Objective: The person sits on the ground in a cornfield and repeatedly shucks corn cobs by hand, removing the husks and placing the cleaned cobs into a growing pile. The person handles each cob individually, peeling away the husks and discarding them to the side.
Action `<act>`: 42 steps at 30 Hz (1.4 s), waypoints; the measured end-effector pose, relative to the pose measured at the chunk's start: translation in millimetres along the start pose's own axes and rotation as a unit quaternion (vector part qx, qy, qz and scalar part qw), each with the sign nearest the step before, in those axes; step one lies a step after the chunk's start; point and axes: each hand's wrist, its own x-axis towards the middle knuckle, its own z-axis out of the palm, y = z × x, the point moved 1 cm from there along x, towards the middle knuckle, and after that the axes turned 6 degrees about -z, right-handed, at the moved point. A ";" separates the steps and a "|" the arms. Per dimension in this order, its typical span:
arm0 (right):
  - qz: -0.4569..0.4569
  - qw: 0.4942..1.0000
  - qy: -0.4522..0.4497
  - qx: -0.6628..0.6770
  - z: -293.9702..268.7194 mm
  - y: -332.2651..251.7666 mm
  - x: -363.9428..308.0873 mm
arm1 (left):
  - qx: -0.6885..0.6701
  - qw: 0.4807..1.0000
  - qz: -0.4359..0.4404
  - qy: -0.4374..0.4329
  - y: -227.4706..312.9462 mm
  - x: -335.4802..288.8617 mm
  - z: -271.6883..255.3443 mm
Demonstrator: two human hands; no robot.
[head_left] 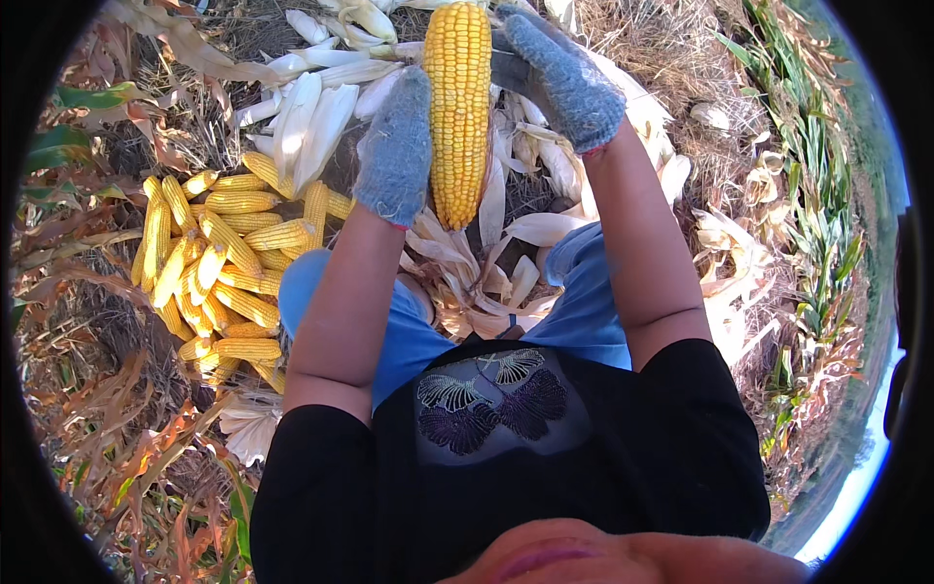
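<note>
A husked yellow corn ear (459, 117) is upright in the picture, near the top middle, its kernels bare. My left hand (397, 146), in a grey-blue knit glove, is closed against the ear's left side; its fingertips are hidden behind the ear. On the other side my right hand (569, 83), gloved alike, has its fingers stretched out and parted, with the dark palm side turned toward the ear. Part of that dark side lies close beside the ear's right edge, and whether it touches is hard to see. Pale husks (486, 282) lie below the ear, between my knees.
To the left lies a heap of husked yellow corn ears (229, 258). Ears in pale husks (311, 122) lie beyond it. Dry leaves and stalks (117, 409) cover the left side. Loose husks (730, 253) and a row of green plants (812, 224) are on the right.
</note>
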 end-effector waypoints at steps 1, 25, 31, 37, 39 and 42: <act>-0.002 0.999 -0.048 0.025 14.3 8.4 1.6 | 0.064 0.997 0.049 0.006 -4.1 1.4 -0.3; -0.002 0.981 0.081 0.176 19.8 41.6 27.3 | 0.446 0.888 0.102 0.039 -17.8 -28.0 9.9; 0.009 0.987 0.043 0.155 3.6 41.5 36.1 | 0.447 0.890 0.084 0.000 -11.5 -21.6 4.0; -0.007 0.893 -0.078 0.443 -2.5 35.8 39.7 | -0.215 0.917 -0.221 -0.253 -6.9 -30.4 2.1; 0.003 0.902 0.018 0.431 8.1 23.4 36.9 | -0.173 0.943 -0.200 -0.204 5.5 -26.4 0.6; -0.043 0.951 -0.064 0.298 -25.0 28.0 46.6 | -0.160 0.972 -0.165 -0.055 29.3 -19.5 -0.7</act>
